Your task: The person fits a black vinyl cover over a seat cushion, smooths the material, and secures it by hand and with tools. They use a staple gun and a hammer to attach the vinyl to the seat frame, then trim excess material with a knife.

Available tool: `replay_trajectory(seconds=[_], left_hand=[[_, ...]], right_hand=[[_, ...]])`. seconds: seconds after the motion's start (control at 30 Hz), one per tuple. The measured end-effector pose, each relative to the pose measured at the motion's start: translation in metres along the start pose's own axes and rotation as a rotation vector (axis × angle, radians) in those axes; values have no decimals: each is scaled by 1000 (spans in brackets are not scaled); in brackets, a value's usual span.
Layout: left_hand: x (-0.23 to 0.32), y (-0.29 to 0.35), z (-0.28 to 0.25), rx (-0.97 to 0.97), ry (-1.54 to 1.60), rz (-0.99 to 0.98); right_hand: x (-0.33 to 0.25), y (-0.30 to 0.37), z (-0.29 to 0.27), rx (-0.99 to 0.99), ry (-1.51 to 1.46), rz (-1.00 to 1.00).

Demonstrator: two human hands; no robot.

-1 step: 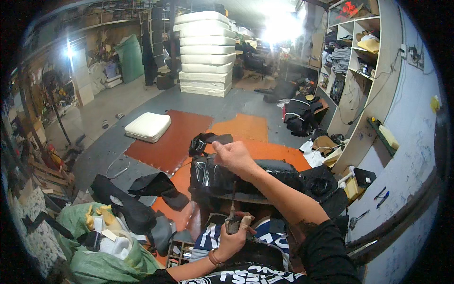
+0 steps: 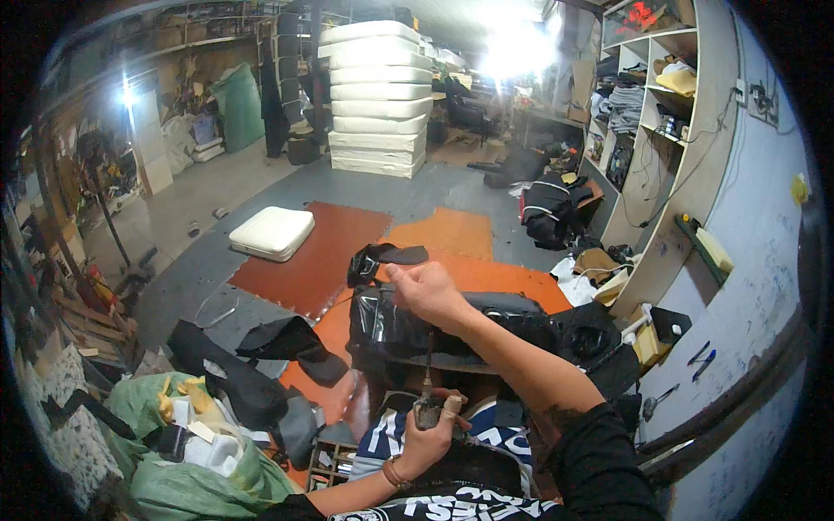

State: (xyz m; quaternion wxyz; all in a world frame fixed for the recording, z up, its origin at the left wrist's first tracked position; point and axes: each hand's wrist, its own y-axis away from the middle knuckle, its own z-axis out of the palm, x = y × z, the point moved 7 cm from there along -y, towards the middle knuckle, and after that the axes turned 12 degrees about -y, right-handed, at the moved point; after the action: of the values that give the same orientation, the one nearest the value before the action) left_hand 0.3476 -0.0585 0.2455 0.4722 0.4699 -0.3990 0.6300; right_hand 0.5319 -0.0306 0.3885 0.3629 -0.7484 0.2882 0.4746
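My left hand (image 2: 426,445) is wrapped around a tool with a long thin shaft (image 2: 428,360) and a dark, bulky body. The shaft points up and away from me, and I cannot tell the tool's exact kind. Farther out, my right hand (image 2: 427,293) is closed in a fist or pinch above a long black padded piece (image 2: 512,323), partly covered in shiny plastic. Whatever the right fingers hold, if anything, is hidden. Just beyond that hand, a black strip (image 2: 404,254) rises from the padded piece's left end.
A white cushion (image 2: 273,233) lies on a reddish-brown sheet (image 2: 334,234). White cushions form a tall stack (image 2: 380,108) at the back. Lower left is a green sack (image 2: 187,491) of scraps beside black fabric pieces (image 2: 291,347). Shelving (image 2: 712,148) lines the right.
My right hand has shifted very slightly toward the lower left. The left hand and its tool look unmoved.
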Motion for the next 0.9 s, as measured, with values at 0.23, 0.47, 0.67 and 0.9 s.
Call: replay_trajectory(seconds=[0.23, 0.47, 0.67, 0.9], left_hand=[[6, 4, 7, -33, -44, 11], [9, -1, -3, -14, -13, 65], [6, -1, 2, -32, -22, 56], [6, -3, 1, -56, -127, 116]], right_hand=[[13, 7, -10, 283, 143, -370], [6, -4, -25, 55, 332, 110], [0, -1, -38, 322, 238, -183], [-2, -10, -30, 129, 312, -241]])
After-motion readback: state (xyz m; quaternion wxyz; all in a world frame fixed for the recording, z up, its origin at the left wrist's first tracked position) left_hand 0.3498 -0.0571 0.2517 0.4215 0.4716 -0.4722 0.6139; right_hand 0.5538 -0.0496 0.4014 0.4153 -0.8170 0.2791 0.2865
